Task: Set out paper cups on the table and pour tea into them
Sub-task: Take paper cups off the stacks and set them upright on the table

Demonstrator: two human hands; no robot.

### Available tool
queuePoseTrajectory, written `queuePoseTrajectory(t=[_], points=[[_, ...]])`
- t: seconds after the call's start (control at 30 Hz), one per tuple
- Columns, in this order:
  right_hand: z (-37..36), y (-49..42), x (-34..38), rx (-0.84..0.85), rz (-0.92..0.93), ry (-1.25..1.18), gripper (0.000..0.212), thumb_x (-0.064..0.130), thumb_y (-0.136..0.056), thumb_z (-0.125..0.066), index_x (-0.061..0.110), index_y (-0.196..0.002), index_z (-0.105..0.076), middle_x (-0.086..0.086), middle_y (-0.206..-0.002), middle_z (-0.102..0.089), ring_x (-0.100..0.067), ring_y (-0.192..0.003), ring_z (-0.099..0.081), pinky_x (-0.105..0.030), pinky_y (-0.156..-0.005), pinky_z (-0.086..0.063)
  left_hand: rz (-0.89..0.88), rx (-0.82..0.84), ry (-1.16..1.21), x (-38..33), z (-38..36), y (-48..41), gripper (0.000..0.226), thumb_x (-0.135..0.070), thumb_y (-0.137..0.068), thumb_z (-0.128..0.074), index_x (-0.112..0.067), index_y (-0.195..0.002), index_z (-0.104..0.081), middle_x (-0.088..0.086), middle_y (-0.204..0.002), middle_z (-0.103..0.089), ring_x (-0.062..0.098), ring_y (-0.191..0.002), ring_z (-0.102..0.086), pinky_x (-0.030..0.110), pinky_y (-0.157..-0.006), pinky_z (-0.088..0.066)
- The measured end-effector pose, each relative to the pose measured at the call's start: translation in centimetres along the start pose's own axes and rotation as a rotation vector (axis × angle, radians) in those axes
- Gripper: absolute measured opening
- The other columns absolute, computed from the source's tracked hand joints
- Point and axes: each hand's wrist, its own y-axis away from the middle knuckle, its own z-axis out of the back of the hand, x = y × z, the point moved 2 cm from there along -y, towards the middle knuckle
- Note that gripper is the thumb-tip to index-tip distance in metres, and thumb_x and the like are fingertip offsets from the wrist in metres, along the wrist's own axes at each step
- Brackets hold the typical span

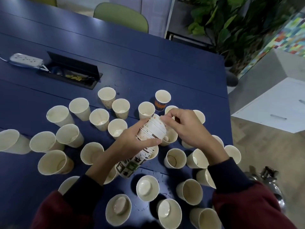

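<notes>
Right now the left grip (140,139) is wrapped round a tilted stack of nested paper cups (132,164), held over the blue desk (148,63). The right grip (186,129) pinches the rim at the stack's far end, its fingers curled over the topmost cup. All about them loose cups (99,119) stand upright, mouths open, crowding the near half of the desk. An orange-and-blue printed cup (162,100) stands at the far side. A shiny metal pot (270,180) shows at the near right, partly hidden by a red sleeve (247,204). Far left, a power strip (24,61) lies beside an open cable hatch (71,70).
</notes>
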Motion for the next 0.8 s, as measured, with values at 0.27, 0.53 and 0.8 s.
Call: queuePoseTrajectory(t=[0.27, 0.53, 0.8], points=[[5.6, -1.7, -3.4, -0.464, -0.097, -0.108, 0.033, 0.042, -0.100, -0.053, 0.014, -0.083, -0.062, -0.002, -0.072, -0.070, -0.024, -0.069, -0.070, -0.048, -0.067, -0.059, 0.046, -0.043, 0.021, 0.0, -1.1, -0.4, 0.077, -0.046, -0.075, -0.082, -0.036, -0.143, -0.046, -0.015, -0.126, -0.066, 0.007, -0.114, -0.064, 0.024, -0.087, -0.056], [5.4, -7.7, -10.2, -0.261, -0.299, 0.181, 0.024, 0.015, -0.101, -0.046, 0.006, -0.109, -0.067, -0.013, -0.101, -0.069, -0.029, -0.090, -0.063, -0.030, -0.071, -0.045, 0.092, -0.101, -0.076, -1.1, -1.4, -1.4, 0.084, -0.063, -0.068, -0.072, -0.041, -0.144, -0.041, -0.019, -0.130, -0.060, 0.012, -0.117, -0.060, 0.028, -0.088, -0.052], [3.0, -8.9, -14.0, 0.084, -0.416, 0.297, 0.037, 0.004, -0.096, -0.046, 0.007, -0.129, -0.062, -0.024, -0.130, -0.059, -0.042, -0.116, -0.056, -0.042, -0.099, -0.048, 0.124, -0.107, -0.091, -1.0, -1.1, -1.7, 0.092, -0.074, -0.061, -0.071, -0.042, -0.143, -0.043, -0.017, -0.125, -0.064, 0.010, -0.113, -0.063, 0.033, -0.089, -0.056]])
